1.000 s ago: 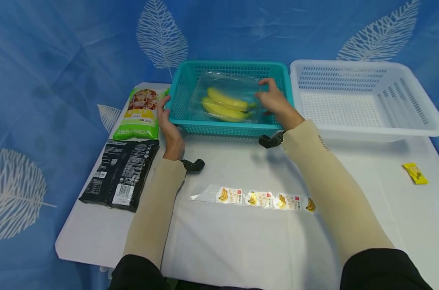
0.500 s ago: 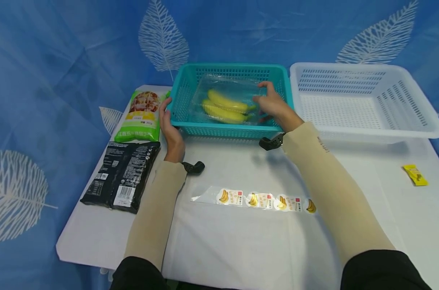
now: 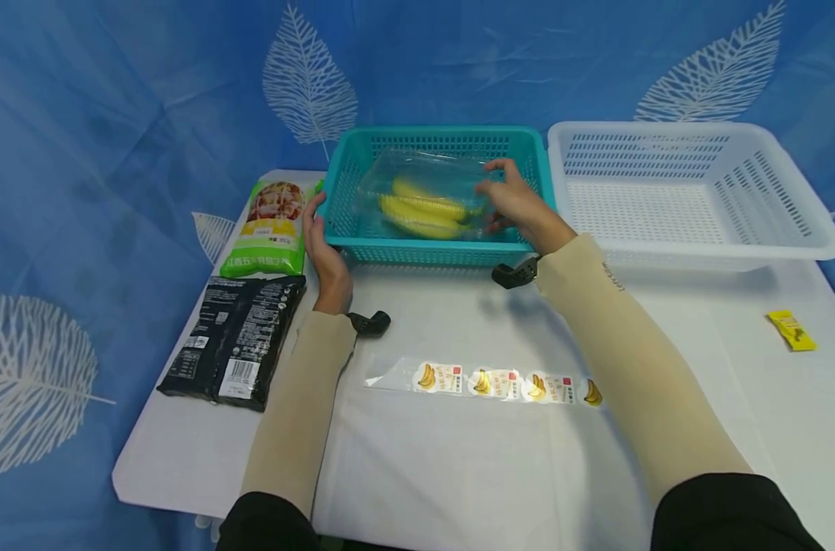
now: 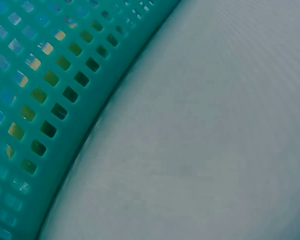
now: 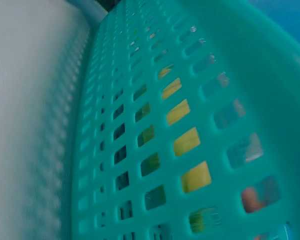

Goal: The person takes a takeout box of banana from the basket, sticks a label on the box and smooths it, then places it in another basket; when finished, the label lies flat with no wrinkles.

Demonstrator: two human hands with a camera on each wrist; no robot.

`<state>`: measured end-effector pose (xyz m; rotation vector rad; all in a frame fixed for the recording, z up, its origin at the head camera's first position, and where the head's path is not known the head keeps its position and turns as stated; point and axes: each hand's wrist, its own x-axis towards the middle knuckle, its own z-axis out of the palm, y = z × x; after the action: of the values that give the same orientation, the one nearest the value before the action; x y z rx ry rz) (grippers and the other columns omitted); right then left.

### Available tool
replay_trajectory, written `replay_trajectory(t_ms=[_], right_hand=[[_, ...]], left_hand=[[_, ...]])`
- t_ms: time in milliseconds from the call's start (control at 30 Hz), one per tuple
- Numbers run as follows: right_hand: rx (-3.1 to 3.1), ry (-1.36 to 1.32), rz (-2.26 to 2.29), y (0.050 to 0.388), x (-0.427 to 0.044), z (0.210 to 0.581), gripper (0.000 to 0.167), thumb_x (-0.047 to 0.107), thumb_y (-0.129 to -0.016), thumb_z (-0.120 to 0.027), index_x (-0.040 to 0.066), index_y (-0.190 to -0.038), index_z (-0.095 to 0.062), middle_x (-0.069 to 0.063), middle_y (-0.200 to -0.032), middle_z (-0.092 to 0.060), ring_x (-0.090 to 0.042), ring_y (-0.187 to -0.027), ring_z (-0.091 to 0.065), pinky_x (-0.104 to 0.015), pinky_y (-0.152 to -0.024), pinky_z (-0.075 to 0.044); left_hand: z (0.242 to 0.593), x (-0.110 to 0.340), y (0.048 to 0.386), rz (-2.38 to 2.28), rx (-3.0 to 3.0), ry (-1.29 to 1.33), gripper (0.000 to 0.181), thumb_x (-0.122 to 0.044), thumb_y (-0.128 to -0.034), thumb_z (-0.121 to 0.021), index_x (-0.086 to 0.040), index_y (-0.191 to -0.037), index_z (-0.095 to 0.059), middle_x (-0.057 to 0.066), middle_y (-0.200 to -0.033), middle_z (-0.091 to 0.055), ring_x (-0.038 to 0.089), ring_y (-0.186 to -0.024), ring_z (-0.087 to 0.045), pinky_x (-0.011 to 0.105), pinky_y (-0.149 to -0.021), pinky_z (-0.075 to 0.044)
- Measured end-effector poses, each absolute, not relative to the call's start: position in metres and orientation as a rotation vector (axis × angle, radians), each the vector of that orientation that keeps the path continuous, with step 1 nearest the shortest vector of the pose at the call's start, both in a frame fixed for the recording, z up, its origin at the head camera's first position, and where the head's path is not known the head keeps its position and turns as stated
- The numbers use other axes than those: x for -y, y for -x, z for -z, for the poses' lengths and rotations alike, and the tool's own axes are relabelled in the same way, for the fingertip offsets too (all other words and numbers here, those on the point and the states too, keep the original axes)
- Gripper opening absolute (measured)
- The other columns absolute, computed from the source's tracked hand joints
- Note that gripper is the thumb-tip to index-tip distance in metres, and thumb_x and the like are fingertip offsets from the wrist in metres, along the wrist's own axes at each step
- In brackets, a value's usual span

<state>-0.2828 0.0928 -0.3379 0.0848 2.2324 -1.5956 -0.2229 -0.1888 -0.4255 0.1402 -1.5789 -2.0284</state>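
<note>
A clear plastic clamshell box with yellow bananas in it lies inside the teal basket. My right hand reaches over the basket's near right side and grips the box's right end. At the basket's left end, my left hand rests against the outer wall with its fingers fairly straight, touching the rim. Neither hand shows clearly in its own wrist view. There the basket's perforated wall fills much of the left wrist view, and yellow shows through the holes of the same wall in the right wrist view.
A white basket stands right of the teal one. Left lie a green food bag and a black package. A strip of banana stickers lies in front, and a small yellow packet at the far right.
The box with the bananas has shifted slightly left and its tilt has changed as my right hand moves a little left with it. My left hand stays at the basket's side.
</note>
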Motion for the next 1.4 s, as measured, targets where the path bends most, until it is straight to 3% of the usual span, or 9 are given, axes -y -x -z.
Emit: replay_trajectory(t_ms=[133,233,333,533,700,867,1100,1333,1400], right_hand=[[-2.272,-0.091,1.704,0.281,-0.094,0.339,0.048,0.032,-0.105,-0.052,0.027,-0.15,-0.038,-0.011,-0.116,-0.054,-0.021,-0.052,-0.052,-0.048,-0.073,-0.058],[-2.318,-0.079,1.765,0.28,-0.095,0.339,0.047,0.034,-0.103,-0.055,0.028,-0.148,-0.045,-0.008,-0.079,-0.054,-0.022,-0.051,-0.054,-0.05,-0.072,-0.056],[-2.341,-0.039,1.839,0.278,-0.096,0.339,0.046,0.033,-0.102,-0.057,0.028,-0.147,-0.048,-0.005,-0.063,-0.052,-0.026,-0.049,-0.054,-0.05,-0.069,-0.054],[-2.3,0.03,2.076,0.274,-0.099,0.341,0.044,0.026,-0.1,-0.06,0.021,-0.143,-0.054,-0.003,-0.062,-0.05,-0.022,-0.042,-0.044,-0.04,-0.049,-0.047],[-2.2,0.037,2.264,0.27,-0.102,0.34,0.038,0.02,-0.099,-0.058,0.015,-0.137,-0.059,-0.001,-0.057,-0.048,-0.018,-0.038,-0.039,-0.033,-0.04,-0.035],[-2.067,0.018,2.444,0.264,-0.105,0.336,0.032,0.015,-0.098,-0.058,0.016,-0.129,-0.063,0.0,-0.055,-0.044,-0.015,-0.036,-0.033,-0.031,-0.04,-0.03],[-2.02,0.056,2.551,0.25,-0.108,0.323,0.033,0.013,-0.097,-0.057,0.018,-0.128,-0.064,0.0,-0.06,-0.049,-0.015,-0.036,-0.028,-0.029,-0.041,-0.034],[-2.014,0.147,2.557,0.227,-0.115,0.313,0.036,0.009,-0.096,-0.054,0.019,-0.129,-0.064,-0.001,-0.052,-0.029,-0.016,-0.038,-0.02,-0.03,-0.039,-0.023],[-1.989,0.17,2.57,0.218,-0.117,0.313,0.037,0.008,-0.096,-0.053,0.019,-0.13,-0.063,-0.002,-0.052,-0.03,-0.016,-0.038,-0.02,-0.03,-0.039,-0.019]], left_hand=[[0.427,0.189,0.224,1.996,1.585,-0.127,0.045,-0.027,-0.1049,-0.034,-0.014,-0.142,-0.055,0.004,-0.141,-0.051,0.034,-0.122,-0.05,0.047,-0.098,-0.039],[0.427,0.188,0.224,1.996,1.581,-0.12,0.045,-0.027,-0.1046,-0.034,-0.014,-0.142,-0.055,0.005,-0.14,-0.052,0.036,-0.121,-0.05,0.046,-0.096,-0.04],[0.427,0.188,0.224,2.0,1.579,-0.117,0.045,-0.026,-0.1048,-0.034,-0.013,-0.142,-0.055,0.006,-0.14,-0.051,0.038,-0.122,-0.049,0.046,-0.096,-0.04],[0.426,0.189,0.223,1.999,1.59,-0.124,0.047,-0.024,-0.1052,-0.033,-0.009,-0.145,-0.052,0.009,-0.145,-0.048,0.041,-0.125,-0.047,0.052,-0.099,-0.038],[0.426,0.188,0.223,2.009,1.604,-0.16,0.044,-0.024,-0.1057,-0.033,-0.014,-0.143,-0.054,0.005,-0.144,-0.049,0.033,-0.122,-0.05,0.043,-0.096,-0.041],[0.427,0.189,0.225,1.992,1.627,-0.185,0.042,-0.025,-0.1057,-0.033,-0.02,-0.14,-0.057,0.0,-0.143,-0.05,0.025,-0.119,-0.051,0.037,-0.096,-0.04],[0.426,0.19,0.226,1.978,1.649,-0.202,0.043,-0.026,-0.1053,-0.033,-0.022,-0.14,-0.057,-0.002,-0.144,-0.05,0.025,-0.122,-0.05,0.04,-0.1,-0.038],[0.425,0.19,0.224,1.986,1.653,-0.207,0.042,-0.025,-0.106,-0.032,-0.023,-0.14,-0.057,-0.002,-0.142,-0.051,0.02,-0.118,-0.051,0.034,-0.095,-0.04],[0.425,0.19,0.224,1.984,1.654,-0.209,0.041,-0.025,-0.1062,-0.032,-0.023,-0.139,-0.057,-0.002,-0.142,-0.051,0.018,-0.116,-0.052,0.033,-0.094,-0.04]])
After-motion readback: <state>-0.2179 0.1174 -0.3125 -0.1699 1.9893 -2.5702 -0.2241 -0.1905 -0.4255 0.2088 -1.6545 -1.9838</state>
